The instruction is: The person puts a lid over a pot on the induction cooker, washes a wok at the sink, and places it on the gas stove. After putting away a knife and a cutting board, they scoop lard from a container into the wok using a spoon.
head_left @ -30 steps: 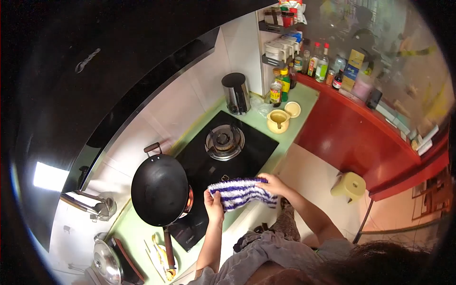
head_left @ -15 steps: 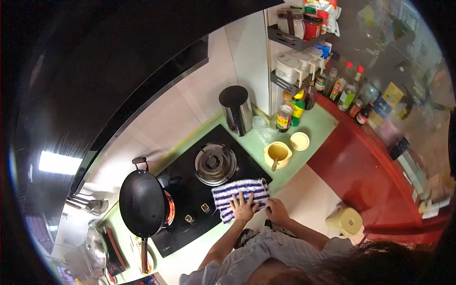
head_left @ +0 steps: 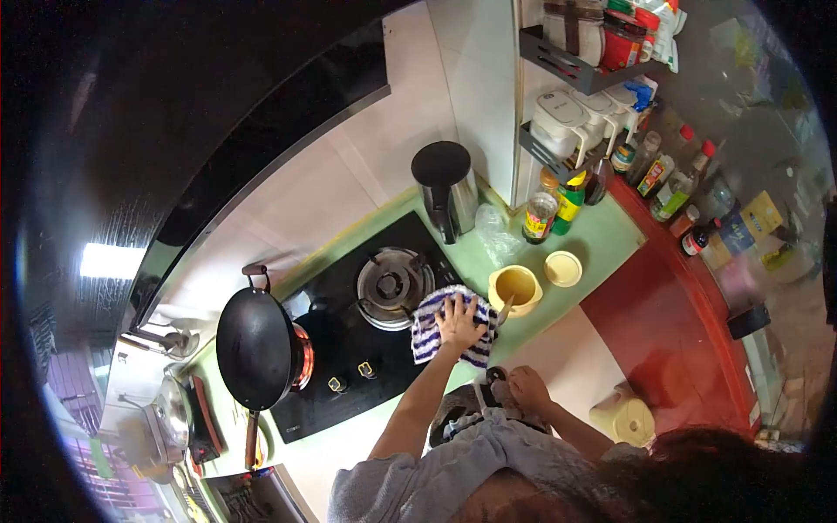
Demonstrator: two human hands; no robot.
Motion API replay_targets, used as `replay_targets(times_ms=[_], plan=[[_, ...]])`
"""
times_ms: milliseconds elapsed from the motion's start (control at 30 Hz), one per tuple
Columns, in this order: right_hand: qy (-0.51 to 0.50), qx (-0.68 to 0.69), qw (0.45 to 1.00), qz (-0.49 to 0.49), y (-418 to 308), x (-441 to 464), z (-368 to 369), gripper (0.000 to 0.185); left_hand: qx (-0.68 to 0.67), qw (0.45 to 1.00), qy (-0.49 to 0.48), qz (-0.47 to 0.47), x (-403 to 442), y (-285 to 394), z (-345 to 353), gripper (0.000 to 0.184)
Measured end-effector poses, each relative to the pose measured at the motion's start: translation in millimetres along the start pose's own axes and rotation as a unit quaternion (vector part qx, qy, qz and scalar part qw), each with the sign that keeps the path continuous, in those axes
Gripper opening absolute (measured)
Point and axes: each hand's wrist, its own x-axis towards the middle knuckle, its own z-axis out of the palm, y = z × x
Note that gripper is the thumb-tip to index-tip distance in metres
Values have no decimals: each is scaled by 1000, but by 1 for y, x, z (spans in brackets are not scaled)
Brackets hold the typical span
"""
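Note:
My left hand (head_left: 459,324) lies flat with spread fingers on a white cloth with dark purple stripes (head_left: 425,343), which is bunched on the right part of the black gas hob (head_left: 327,327). Beyond the fingertips is the right burner (head_left: 394,286). My right hand (head_left: 527,390) hangs in front of the counter edge with its fingers curled; what is in them, if anything, I cannot make out. A small dark round thing (head_left: 496,375) is beside it. Just right of the cloth stands a cream pot (head_left: 497,283) with a spoon (head_left: 506,309) in it, and a round cream lid (head_left: 563,268) lies next to it.
A black wok (head_left: 253,349) sits on the left burner, which glows orange. A steel kettle (head_left: 446,192), a clear plastic bag (head_left: 494,235) and a jar (head_left: 540,218) stand at the back. A red ledge (head_left: 667,261) with bottles runs along the right.
My left hand has pushed the striped cloth up and to the right, toward the burner and pot, bunching it. My right hand has shifted slightly right and down. The camera view has moved a little.

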Motion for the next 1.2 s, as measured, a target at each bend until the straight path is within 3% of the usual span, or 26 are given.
replay_targets(times_ms=[233, 333, 367, 433, 533, 633, 700, 800, 867, 933, 967, 1033, 1067, 1133, 1167, 1200], plan=[[46, 3, 998, -50, -6, 24, -2, 14, 26, 998, 35, 56, -55, -21, 14, 66], [132, 2, 991, 18, 19, 39, -14, 14, 32, 998, 40, 32, -87, -34, 24, 66], [166, 25, 985, 38, 27, 47, -22, 15, 55, 998, 42, 12, -96, -39, 29, 65], [243, 57, 968, -28, 50, 67, -38, 15, 66, 996, 35, -45, -111, -49, 35, 65], [245, 91, 965, 2, 54, 102, -72, 16, 71, 983, 1, -171, -126, -54, 36, 68], [264, 124, 955, -47, 56, 140, -91, 19, 33, 970, -22, -240, -128, -61, 34, 69], [181, 309, 930, 89, 57, 158, -93, 20, 16, 966, -20, -257, -125, -59, 32, 71], [174, 251, 944, 127, 58, 172, -93, 20, 39, 968, -34, -247, -113, -42, 17, 72], [182, 257, 941, 126, 47, 170, -98, 20, -45, 983, 95, -149, -105, -18, -7, 71], [187, 262, 938, 128, 41, 166, -98, 20, -165, 973, 163, -14, -88, -6, 1, 71], [180, 273, 936, 134, 40, 163, -98, 21, -166, 973, 161, -14, -81, 3, 3, 71], [175, 282, 933, 140, 40, 157, -94, 21, -489, 871, 25, -48, -66, 26, -9, 61], [170, 312, 925, 132, 39, 153, -91, 21, -489, 870, 25, -46, -59, 33, -5, 61], [167, 342, 916, 127, 34, 145, -87, 21, -733, 671, 97, -47, -47, 44, 0, 47], [161, 346, 915, 129, 31, 142, -85, 21, -768, 628, 100, -73, -41, 46, 2, 31], [156, 351, 914, 130, 31, 138, -83, 21, -769, 628, 98, -73, -35, 46, 0, 31]])
